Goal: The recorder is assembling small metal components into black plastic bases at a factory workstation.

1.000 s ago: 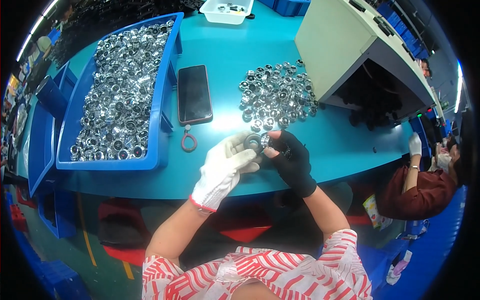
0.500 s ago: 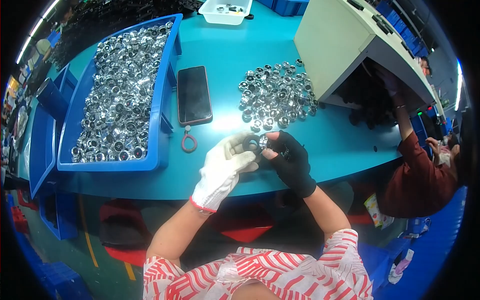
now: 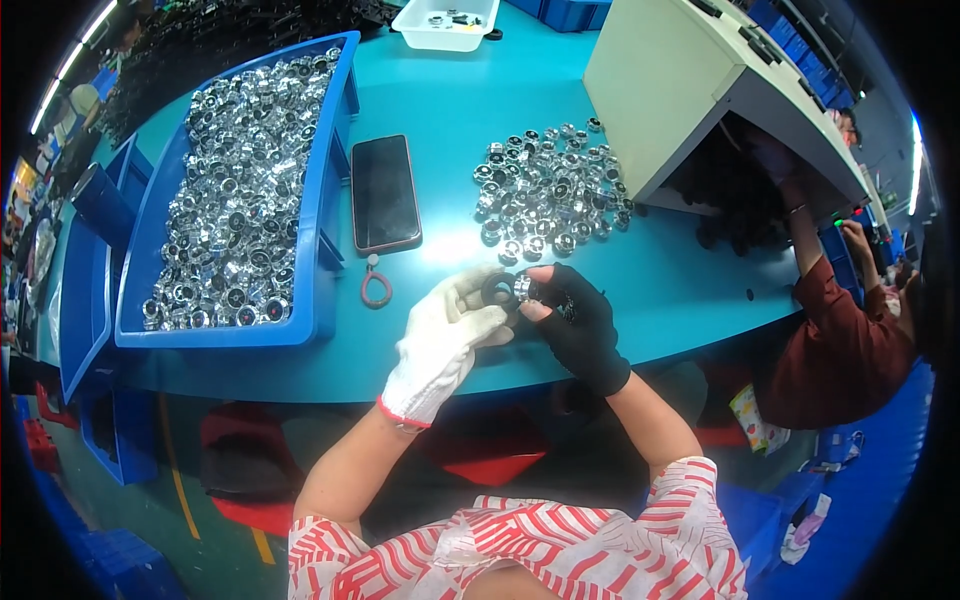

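Note:
Over the near edge of the turquoise table, my two hands meet with their fingertips close together. My left hand (image 3: 447, 335), in a white knit glove, grips a black ring (image 3: 497, 290) between thumb and fingers. In my right hand (image 3: 583, 330), which wears a black fingerless glove, a small shiny silver wheel hub (image 3: 523, 288) is pinched by bare thumb and forefinger. Hub and ring are side by side; whether they touch I cannot tell. More silver pieces seem tucked in the right palm, partly hidden. Beyond my hands lies a loose pile of similar silver hubs (image 3: 550, 185).
A blue bin (image 3: 322, 300) full of silver hubs stands at left. Next to it lie a phone (image 3: 386, 195) and its pink ring strap (image 3: 377, 290). A white tray (image 3: 440, 38) sits at the back. A co-worker's arm (image 3: 812, 250) reaches into a beige box (image 3: 690, 90) holding black parts.
The view has shifted slightly. My hands stay nearly in place, still holding the ring and the hub. At right, the co-worker's other hand has risen.

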Demonstrator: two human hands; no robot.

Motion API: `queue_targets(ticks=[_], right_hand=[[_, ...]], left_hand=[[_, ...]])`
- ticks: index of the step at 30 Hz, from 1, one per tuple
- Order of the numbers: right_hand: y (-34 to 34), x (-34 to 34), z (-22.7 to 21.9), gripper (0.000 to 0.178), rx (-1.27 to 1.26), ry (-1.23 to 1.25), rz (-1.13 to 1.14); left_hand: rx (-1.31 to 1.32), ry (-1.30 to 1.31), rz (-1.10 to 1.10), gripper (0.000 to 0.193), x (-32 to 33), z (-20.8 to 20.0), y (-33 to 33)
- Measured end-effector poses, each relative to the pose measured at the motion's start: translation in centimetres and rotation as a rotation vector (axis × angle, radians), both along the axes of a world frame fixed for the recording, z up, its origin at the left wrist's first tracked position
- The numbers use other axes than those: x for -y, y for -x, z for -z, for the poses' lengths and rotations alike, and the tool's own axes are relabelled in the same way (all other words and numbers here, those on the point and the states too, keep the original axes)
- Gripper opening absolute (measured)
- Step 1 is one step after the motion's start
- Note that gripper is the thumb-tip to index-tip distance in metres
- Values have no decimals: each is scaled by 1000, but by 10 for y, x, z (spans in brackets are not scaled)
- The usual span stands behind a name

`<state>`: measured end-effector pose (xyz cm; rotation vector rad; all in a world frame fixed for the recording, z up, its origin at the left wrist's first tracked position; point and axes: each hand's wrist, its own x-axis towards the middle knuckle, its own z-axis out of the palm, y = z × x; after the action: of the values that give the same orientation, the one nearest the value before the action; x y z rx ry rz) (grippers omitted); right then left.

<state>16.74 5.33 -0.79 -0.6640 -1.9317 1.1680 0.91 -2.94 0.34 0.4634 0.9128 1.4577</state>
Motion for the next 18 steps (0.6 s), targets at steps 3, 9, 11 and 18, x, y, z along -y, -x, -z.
queue_targets(ticks=[3, 9, 11, 18], right_hand=[[0, 1, 1, 34, 10, 10, 9], [1, 2, -1, 33, 0, 43, -1], [1, 2, -1, 34, 7, 61, -6], [0, 3, -3, 34, -33, 125, -23]], left_hand=[[9, -11, 2, 52, 1, 1, 1], [9, -16, 2, 52, 2, 1, 2], [10, -15, 7, 52, 1, 1, 2], [-2, -24, 4, 51, 2, 2, 2]])
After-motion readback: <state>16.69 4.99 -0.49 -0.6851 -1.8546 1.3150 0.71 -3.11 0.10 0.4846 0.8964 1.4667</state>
